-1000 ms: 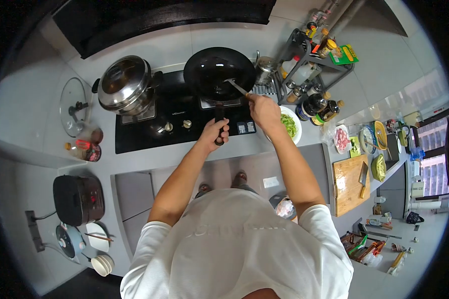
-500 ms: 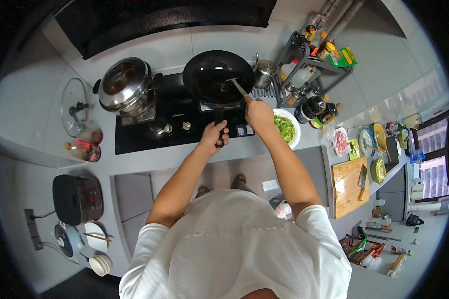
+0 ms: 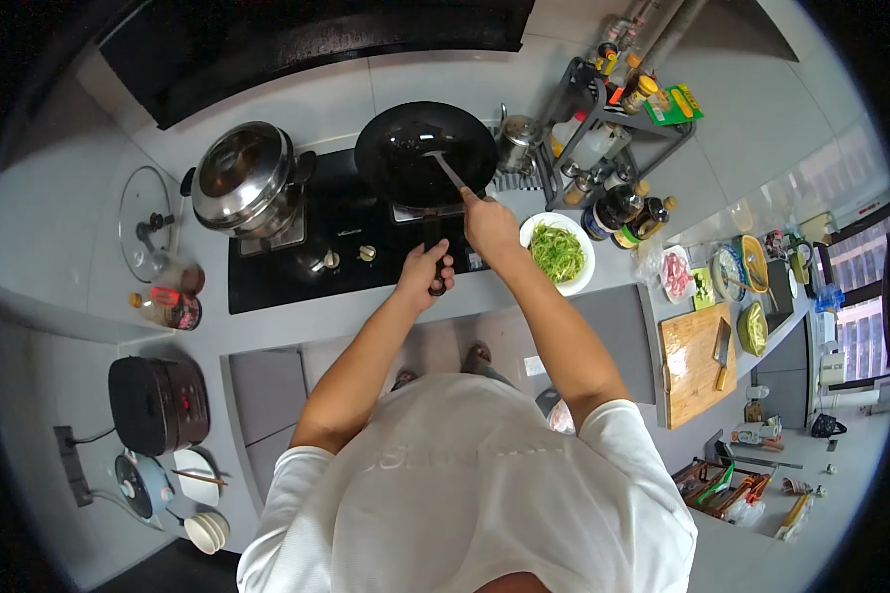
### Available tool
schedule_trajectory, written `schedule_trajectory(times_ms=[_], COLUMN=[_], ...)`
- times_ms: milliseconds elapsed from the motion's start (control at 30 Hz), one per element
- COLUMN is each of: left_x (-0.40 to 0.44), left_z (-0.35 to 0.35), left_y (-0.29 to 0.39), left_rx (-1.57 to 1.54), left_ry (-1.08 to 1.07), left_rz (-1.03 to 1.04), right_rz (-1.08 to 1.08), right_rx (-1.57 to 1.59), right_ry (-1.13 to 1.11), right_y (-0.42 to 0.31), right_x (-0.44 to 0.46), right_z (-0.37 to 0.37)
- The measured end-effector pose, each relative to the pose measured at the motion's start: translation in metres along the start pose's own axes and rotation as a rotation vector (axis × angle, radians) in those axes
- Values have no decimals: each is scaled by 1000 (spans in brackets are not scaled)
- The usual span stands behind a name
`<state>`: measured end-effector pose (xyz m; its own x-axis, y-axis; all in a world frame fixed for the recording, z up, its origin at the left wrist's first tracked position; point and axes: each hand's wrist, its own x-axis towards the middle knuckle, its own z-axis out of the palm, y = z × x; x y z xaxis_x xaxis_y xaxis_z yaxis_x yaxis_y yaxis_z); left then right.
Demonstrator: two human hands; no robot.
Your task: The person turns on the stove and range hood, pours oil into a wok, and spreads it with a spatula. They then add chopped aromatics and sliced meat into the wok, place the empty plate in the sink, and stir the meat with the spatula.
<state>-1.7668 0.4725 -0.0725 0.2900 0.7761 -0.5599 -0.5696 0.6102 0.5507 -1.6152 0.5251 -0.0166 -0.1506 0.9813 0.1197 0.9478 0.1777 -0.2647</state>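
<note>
Head view: wok [image 3: 391, 163] found at the right side of the black hob [image 3: 267, 287], bowl facing up. Left hand [image 3: 426, 270] closed firmly around the wok handle [image 3: 432, 233], on the near side. Right hand [image 3: 491, 225] closed on the grip of a spatula [image 3: 451, 175], metal end inside the wok. Contact between spatula tip and wok floor: cannot tell. Wok interior dark and glossy, no food pieces discernible; oil or bare sheen, cannot tell.

Just beside the right forearm [image 3: 554, 321], a white plate [image 3: 589, 262] bearing shredded greens [image 3: 557, 251], outside the wok. To the left of the wok, a lidded steel pot [image 3: 242, 178]. Well apart to the right, pink meat [image 3: 676, 274] and a cutting board [image 3: 684, 390] with a knife [image 3: 723, 341] on top.

Step in hand, by judgement: working the wok's inner surface with the spatula, while steadying by the handle. Judged necessary for the next move: a firm left-hand hold against rocking, a low spatula angle along the curved wall, and good clearance between right wrist and hot rim. Risk to note: possible knock to the plate from a wide outward sweep of the right forearm.
</note>
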Motion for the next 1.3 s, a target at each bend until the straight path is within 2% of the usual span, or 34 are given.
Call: schedule_trajectory(times_ms=[167, 367, 500, 600, 900, 1000, 1167, 1300], left_x=[4, 7, -3, -10, -11, -13, -17, -19], left_z=[-3, -6, -4, -5, -14, -13, -13, -16], left_y=[-1, -2, 0, 2, 1, 2, 4, 5], left_rx=[38, 136, 219, 232, 404, 416, 442, 453], left_ry=[4, -5, 40, 35, -2, -22, -7, -6], left_rz=[10, 42, 77, 96, 154, 159, 124, 105], right_rz=[-25, -100, -49, -6, -32, -21, 89, 156], right_rx=[-31, -7, 16, 16, 251, 362, 174, 18], right_ry=[-97, -54, 37, -43, -141, -82, -21, 6], right_y=[-11, -24, -4, 1, -8, -9, -2, -6], right_x=[-23, -16, 1, -8, -31, -39, -49, -58], right_z=[-16, -5, 21, 21, 29, 29, 35, -8])
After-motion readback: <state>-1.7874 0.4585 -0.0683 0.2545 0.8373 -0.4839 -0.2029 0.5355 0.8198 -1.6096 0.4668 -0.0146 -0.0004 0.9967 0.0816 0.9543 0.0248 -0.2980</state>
